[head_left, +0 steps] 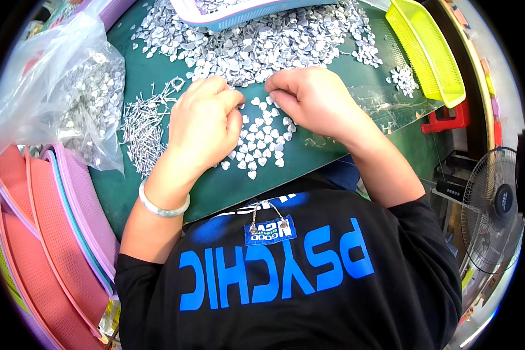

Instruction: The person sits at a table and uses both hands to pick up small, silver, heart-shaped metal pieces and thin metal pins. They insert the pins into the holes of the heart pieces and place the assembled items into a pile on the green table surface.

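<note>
Both hands are over a green tabletop, on either side of a loose patch of small silver heart-shaped pieces (262, 139). My left hand (203, 119), with a pale bangle (163, 209) on its wrist, has its fingers curled and pinched together at the patch's left edge. Any piece in that pinch is too small to make out. My right hand (315, 98) is closed too, thumb and forefinger together at the patch's upper right edge. Its fingertips hide whatever they hold. Just beyond both hands spreads a large heap of the same hearts (256, 49).
Silver pin-like metal parts (143, 131) are piled left of my left hand. A clear plastic bag (93, 93) of hearts stands farther left, above stacked baskets (70, 210). A blue-and-pink basket (233, 20) sits on the heap. At right are a yellow-green basket (429, 52) and a fan (501, 201).
</note>
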Tool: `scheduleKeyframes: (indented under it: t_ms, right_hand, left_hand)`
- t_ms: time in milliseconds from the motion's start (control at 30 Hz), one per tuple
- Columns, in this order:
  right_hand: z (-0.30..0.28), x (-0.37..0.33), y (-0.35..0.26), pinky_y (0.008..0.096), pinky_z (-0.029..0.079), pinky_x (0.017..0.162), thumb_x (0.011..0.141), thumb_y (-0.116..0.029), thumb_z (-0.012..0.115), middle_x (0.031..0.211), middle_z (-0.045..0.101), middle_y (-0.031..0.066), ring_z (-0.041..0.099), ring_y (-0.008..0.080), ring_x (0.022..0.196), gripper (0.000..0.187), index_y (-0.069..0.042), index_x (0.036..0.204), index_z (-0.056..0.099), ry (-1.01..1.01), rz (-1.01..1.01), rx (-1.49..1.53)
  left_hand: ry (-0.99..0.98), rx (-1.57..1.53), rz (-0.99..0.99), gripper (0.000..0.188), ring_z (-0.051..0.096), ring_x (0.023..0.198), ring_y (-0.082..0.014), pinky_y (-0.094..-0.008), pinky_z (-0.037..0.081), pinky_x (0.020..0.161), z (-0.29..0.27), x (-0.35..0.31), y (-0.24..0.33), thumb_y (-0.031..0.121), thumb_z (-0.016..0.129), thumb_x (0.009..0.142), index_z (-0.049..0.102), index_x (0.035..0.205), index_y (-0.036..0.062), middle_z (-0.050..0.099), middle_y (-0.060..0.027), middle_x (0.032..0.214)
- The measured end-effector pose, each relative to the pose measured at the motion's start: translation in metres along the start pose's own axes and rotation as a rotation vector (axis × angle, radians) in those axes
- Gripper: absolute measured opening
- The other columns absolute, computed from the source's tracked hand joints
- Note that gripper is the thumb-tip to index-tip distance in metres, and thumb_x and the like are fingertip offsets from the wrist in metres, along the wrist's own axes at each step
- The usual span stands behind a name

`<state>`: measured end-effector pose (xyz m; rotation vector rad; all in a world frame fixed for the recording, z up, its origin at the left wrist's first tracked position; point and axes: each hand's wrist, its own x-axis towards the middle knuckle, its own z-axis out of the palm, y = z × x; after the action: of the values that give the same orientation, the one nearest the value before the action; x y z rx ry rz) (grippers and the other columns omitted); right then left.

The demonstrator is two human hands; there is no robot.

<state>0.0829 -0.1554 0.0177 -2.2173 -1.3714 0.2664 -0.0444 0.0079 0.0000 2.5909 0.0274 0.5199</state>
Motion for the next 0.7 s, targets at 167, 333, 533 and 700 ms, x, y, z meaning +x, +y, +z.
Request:
scheduleKeyframes:
  t_ms: [167, 333, 533, 700]
  right_hand:
    - [0.016, 0.008, -0.008, 0.0448, 0.053, 0.069, 0.082, -0.02, 0.061, 0.078, 0.068, 0.0116, 0.066, 0.0327, 0.079, 0.013, -0.009, 0.081, 0.068, -0.029, -0.073, -0.124]
    - [0.01, 0.018, -0.003, 0.0434, 0.052, 0.067, 0.081, -0.019, 0.061, 0.074, 0.066, 0.0131, 0.066, 0.0321, 0.073, 0.014, -0.008, 0.083, 0.069, -0.066, 0.017, 0.075]
    - [-0.033, -0.003, 0.022, 0.0204, 0.042, 0.053, 0.089, -0.012, 0.057, 0.079, 0.064, 0.0063, 0.052, 0.0089, 0.059, 0.013, -0.001, 0.093, 0.063, -0.072, 0.297, 1.312]
    - [-0.029, -0.021, 0.028, 0.0217, 0.042, 0.053, 0.081, -0.006, 0.063, 0.079, 0.065, 0.0052, 0.055, 0.0091, 0.062, 0.015, 0.0, 0.094, 0.066, -0.036, 0.381, 1.177]
  left_hand:
    - [0.003, 0.008, 0.002, 0.011, 0.06, 0.081, -0.028, -0.0401, 0.05, 0.07, 0.0, 0.0, -0.001, 0.005, 0.064, 0.07, 0.07, 0.079, 0.0057, 0.059, -0.0075, 0.079]
    - [-0.02, 0.001, 0.009, 0.015, 0.059, 0.081, -0.0285, -0.0402, 0.05, 0.071, -0.001, -0.001, -0.003, 0.004, 0.064, 0.07, 0.07, 0.082, 0.0056, 0.058, -0.0079, 0.081]
    - [-0.05, -0.026, 0.099, 0.028, 0.055, 0.081, -0.0276, -0.0381, 0.046, 0.073, -0.001, 0.004, 0.007, -0.004, 0.06, 0.071, 0.071, 0.094, 0.0076, 0.053, -0.008, 0.083]
    - [-0.087, 0.006, 0.146, 0.028, 0.053, 0.079, -0.0266, -0.0375, 0.045, 0.073, 0.003, 0.004, 0.006, -0.004, 0.06, 0.071, 0.072, 0.092, 0.0087, 0.053, -0.0072, 0.083]
